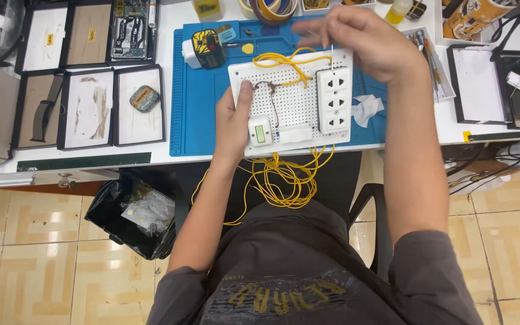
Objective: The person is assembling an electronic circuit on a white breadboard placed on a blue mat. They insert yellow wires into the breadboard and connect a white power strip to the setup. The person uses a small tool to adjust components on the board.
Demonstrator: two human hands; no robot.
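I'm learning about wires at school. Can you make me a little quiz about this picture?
1. True or false: the left hand rests on the white pegboard.
2. What colour is the wire hanging off the table edge? A red, B yellow, C green.
3. What lies under the pegboard?

Key:
1. True.
2. B.
3. A blue mat. The right hand pinches a thin tool above the white socket strip.
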